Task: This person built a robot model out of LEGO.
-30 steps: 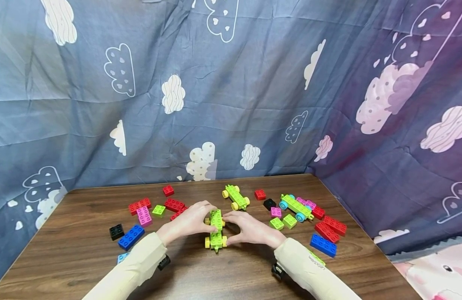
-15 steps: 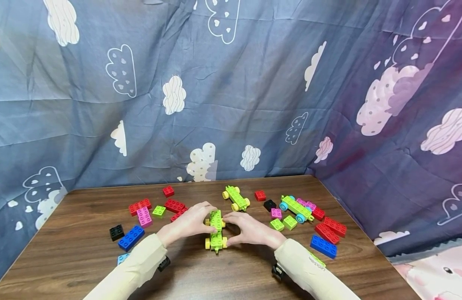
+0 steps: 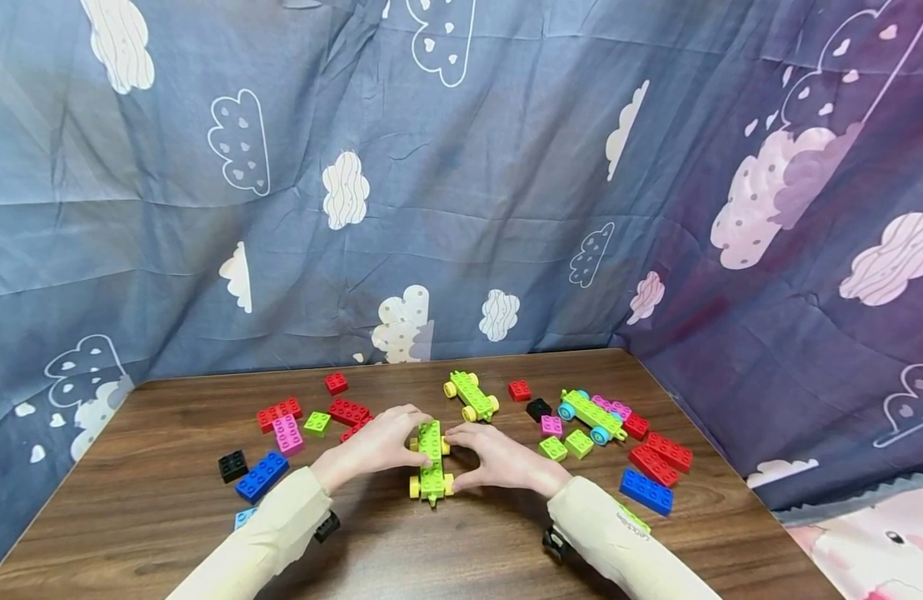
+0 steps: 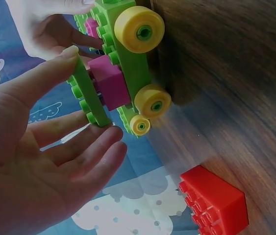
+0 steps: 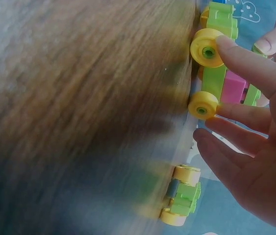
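Note:
A green toy car base [image 3: 432,486] with yellow wheels stands on the table between both hands. On it sits a pink brick [image 4: 109,84], and over that lies a thin green studded plate [image 4: 85,90]. Part of the pink brick's studs show in a narrow gap under the plate. My left hand [image 3: 381,442] pinches the plate between thumb and fingertips. My right hand [image 3: 501,458] holds the base at its near side, with the thumb [image 5: 228,46] at one yellow wheel and fingertips at the other.
Another yellow-wheeled base [image 3: 471,395] stands behind, and a blue-wheeled one [image 3: 592,414] at the right. Loose bricks lie on both sides, among them a blue brick [image 3: 262,475], a black brick [image 3: 232,465] and a red brick [image 3: 654,464]. A patterned curtain [image 3: 304,275] hangs behind the table.
Both hands stay almost in place. The green plate has shifted slightly and now looks more in line with the base below it.

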Demonstrator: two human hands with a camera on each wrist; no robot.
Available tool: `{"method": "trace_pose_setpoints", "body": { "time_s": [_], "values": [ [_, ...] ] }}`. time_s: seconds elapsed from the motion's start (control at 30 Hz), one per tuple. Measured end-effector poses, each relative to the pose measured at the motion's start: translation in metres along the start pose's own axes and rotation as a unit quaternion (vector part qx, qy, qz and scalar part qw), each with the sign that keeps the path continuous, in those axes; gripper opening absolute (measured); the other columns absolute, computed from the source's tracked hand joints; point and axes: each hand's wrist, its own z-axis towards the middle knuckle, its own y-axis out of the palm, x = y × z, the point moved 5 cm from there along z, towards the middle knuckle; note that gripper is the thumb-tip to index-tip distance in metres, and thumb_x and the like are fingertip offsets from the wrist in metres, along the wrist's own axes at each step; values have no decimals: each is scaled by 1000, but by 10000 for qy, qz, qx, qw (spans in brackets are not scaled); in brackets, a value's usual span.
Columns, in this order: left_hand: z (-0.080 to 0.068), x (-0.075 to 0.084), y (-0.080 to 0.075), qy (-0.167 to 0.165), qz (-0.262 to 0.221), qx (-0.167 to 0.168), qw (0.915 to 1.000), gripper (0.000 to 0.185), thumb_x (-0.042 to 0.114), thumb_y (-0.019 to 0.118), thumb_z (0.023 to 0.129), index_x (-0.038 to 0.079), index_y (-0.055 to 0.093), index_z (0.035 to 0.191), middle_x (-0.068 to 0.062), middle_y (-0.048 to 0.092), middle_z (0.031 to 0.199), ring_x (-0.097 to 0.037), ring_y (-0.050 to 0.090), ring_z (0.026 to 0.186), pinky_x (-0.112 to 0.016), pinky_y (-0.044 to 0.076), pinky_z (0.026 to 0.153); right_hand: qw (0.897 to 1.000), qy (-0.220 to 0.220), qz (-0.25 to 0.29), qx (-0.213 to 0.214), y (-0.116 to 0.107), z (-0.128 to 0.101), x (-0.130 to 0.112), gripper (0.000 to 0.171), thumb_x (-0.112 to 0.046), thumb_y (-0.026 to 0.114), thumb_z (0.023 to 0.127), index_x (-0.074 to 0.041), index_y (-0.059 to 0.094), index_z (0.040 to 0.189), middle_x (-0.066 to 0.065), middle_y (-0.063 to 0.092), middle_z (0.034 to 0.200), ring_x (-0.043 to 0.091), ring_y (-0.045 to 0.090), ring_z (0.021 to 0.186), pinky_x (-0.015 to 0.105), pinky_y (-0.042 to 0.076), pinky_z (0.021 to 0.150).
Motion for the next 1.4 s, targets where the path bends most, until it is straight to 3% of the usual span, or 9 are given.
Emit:
{"method": "trace_pose_setpoints", "body": {
  "time_s": [0.5, 0.93, 1.4],
  "values": [
    [-2, -3, -3, 112, 136, 52, 9998, 56, 28, 81, 81, -2, 63, 126, -16, 67, 124, -33, 63, 115, -50, 50, 98, 10000, 10, -27, 26, 1, 0, 0, 70, -42, 79, 82, -2, 59, 135, 11, 59, 139, 26, 55, 130, 42, 44, 110],
    [4, 2, 0, -155, 23, -16, 9999, 55, 27, 81, 81, -1, 64, 125, -16, 64, 124, -32, 62, 113, -49, 50, 98, 10000, 27, -17, -20, 0, 0, 0, 68, -42, 78, 83, -4, 59, 136, 10, 58, 141, 25, 54, 131, 42, 45, 110],
    [6, 3, 0, -15, 77, 47, 10000, 57, 24, 82, 81, -5, 62, 125, -20, 66, 124, -35, 63, 114, -50, 51, 97, 10000, 17, -44, 8, 0, 1, 0, 67, -41, 79, 82, -3, 59, 134, 11, 59, 139, 25, 55, 130, 42, 45, 110]
  ]
}}
